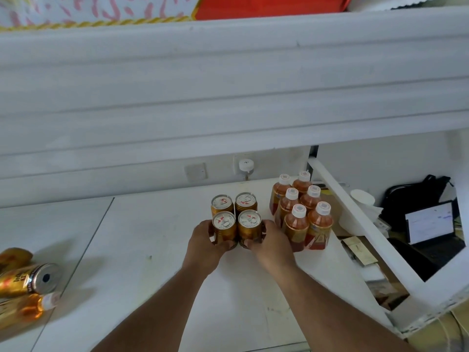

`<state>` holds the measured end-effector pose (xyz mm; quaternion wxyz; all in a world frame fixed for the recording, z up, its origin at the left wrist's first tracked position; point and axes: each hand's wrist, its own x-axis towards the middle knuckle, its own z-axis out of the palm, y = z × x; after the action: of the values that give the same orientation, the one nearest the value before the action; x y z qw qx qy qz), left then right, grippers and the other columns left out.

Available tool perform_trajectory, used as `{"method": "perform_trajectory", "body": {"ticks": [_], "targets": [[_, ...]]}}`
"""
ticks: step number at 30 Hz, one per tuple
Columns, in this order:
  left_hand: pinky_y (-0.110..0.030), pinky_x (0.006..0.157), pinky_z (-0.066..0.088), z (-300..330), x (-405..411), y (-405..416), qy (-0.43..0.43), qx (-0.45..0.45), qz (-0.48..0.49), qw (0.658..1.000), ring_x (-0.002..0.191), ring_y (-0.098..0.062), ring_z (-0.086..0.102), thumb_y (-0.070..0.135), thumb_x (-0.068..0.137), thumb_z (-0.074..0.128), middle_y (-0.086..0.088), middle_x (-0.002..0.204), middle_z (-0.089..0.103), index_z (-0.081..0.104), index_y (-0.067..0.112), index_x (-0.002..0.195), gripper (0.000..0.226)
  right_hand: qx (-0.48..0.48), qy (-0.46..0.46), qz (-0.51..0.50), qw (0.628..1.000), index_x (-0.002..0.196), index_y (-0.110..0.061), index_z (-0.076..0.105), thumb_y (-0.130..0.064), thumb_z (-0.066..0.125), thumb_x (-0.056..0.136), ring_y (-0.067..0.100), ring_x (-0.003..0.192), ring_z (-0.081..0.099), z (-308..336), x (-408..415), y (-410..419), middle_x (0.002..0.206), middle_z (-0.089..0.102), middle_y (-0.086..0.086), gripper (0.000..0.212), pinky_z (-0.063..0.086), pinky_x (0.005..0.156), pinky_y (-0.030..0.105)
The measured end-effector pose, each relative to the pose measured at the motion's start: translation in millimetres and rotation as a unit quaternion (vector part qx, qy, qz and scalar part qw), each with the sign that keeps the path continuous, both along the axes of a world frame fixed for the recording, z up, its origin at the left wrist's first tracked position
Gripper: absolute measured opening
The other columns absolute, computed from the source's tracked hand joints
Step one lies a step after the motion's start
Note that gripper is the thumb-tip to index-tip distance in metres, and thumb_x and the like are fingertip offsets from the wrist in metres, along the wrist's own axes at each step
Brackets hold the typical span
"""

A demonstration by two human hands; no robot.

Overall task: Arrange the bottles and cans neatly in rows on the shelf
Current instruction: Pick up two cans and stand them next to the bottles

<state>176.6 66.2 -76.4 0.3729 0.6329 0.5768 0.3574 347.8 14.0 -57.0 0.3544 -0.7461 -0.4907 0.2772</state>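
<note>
Squaring the can block on the shelf (157,237)

Six bottles (302,212) stand rowed toward its right edge; I keep my left hand (203,246) and right hand (271,245), fingers curled around the two front cans (236,228), pushing evenly backward.

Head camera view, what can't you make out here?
- Front cans: lower sides hidden by the left hand and right hand.
- Rear bottles: labels blocked by the bottles in front.
- Lying cans: cut off by the left edge, blurred.
- Laptop: screen text too small.
</note>
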Motion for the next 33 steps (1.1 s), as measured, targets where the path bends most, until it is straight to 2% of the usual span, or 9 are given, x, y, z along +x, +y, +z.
{"method": "perform_trajectory", "body": {"ticks": [4,8,11,14,17,21,24,26,33], "targets": [[-0.017,0.073,0.047,0,0,0,0.005,0.0,-0.001,1.0,0.104,-0.009,0.059,0.022,0.064,0.088,0.016,0.108,0.062,0.057,0.029,0.116,0.061,-0.009,-0.003,-0.002,1.0,0.138,-0.023,0.051,-0.033,0.079,0.085,0.023,0.122,0.06,1,-1,0,0.135,0.063,-0.001,0.06,0.051,0.1,0.042],[-0.01,0.07,0.047,3,-1,-3,0.001,-0.009,-0.026,1.0,0.104,-0.003,0.06,0.027,0.065,0.086,0.027,0.101,0.065,0.057,0.045,0.103,0.051,-0.022,0.021,-0.005,1.0,0.134,-0.023,0.053,-0.035,0.078,0.085,0.023,0.118,0.062,3,0,-1,0.129,0.065,-0.002,0.056,0.051,0.096,0.038],[-0.029,0.093,0.05,5,-8,-12,0.053,-0.034,-0.016,0.998,0.123,-0.012,0.051,0.039,0.074,0.081,0.017,0.133,0.054,0.047,0.037,0.135,0.069,-0.047,-0.002,0.006,0.999,0.126,-0.019,0.056,-0.036,0.074,0.087,0.019,0.102,0.063,5,1,-6,0.116,0.067,-0.001,0.046,0.054,0.085,0.035],[-0.039,0.112,0.035,11,-20,-24,0.145,-0.048,0.001,0.988,0.141,-0.019,0.034,0.051,0.084,0.069,0.003,0.157,0.032,0.023,0.025,0.154,0.088,-0.069,-0.03,0.014,0.997,0.131,-0.017,0.051,-0.035,0.069,0.092,0.012,0.091,0.054,10,-2,-21,0.114,0.063,0.0,0.047,0.044,0.072,0.025],[-0.037,0.113,0.026,24,-34,-39,0.25,-0.021,-0.025,0.968,0.146,-0.018,0.021,0.056,0.089,0.056,0.005,0.162,0.02,0.017,0.028,0.155,0.082,-0.084,-0.091,0.042,0.991,0.141,-0.02,0.045,-0.042,0.06,0.096,0.019,0.113,0.059,19,-9,-42,0.135,0.059,0.001,0.051,0.044,0.078,0.026],[-0.042,0.116,0.02,48,-52,-59,0.386,0.001,-0.063,0.92,0.149,-0.022,0.013,0.063,0.09,0.044,0.001,0.164,0.011,0.013,0.028,0.156,0.081,-0.053,-0.217,0.143,0.964,0.141,-0.026,0.043,-0.058,0.052,0.095,0.024,0.13,0.05,44,-22,-60,0.143,0.054,0.001,0.057,0.044,0.097,0.035],[-0.044,0.117,0.019,69,-65,-76,0.421,0.007,-0.063,0.905,0.149,-0.023,0.013,0.063,0.087,0.043,0.0,0.164,0.012,0.014,0.029,0.156,0.082,-0.081,-0.296,0.223,0.925,0.155,-0.02,0.024,-0.063,0.04,0.097,0.03,0.149,0.024,66,-36,-65,0.163,0.029,0.008,0.074,0.024,0.118,0.045],[-0.044,0.117,0.02,82,-74,-91,0.44,0.001,-0.055,0.896,0.149,-0.024,0.014,0.062,0.086,0.045,-0.001,0.164,0.013,0.016,0.028,0.156,0.082,-0.095,-0.345,0.264,0.896,0.159,-0.017,0.013,-0.064,0.033,0.099,0.03,0.153,0.01,77,-47,-70,0.168,0.014,0.008,0.079,0.014,0.122,0.047],[-0.045,0.114,0.025,119,-106,-164,0.457,-0.032,0.002,0.889,0.146,-0.027,0.022,0.059,0.085,0.044,-0.002,0.162,0.02,0.02,0.026,0.155,0.081,-0.082,-0.379,0.33,0.86,0.16,-0.018,0.011,-0.063,0.029,0.1,0.029,0.154,0.006,105,-86,-107,0.168,0.009,0.006,0.078,0.014,0.122,0.048]]}}
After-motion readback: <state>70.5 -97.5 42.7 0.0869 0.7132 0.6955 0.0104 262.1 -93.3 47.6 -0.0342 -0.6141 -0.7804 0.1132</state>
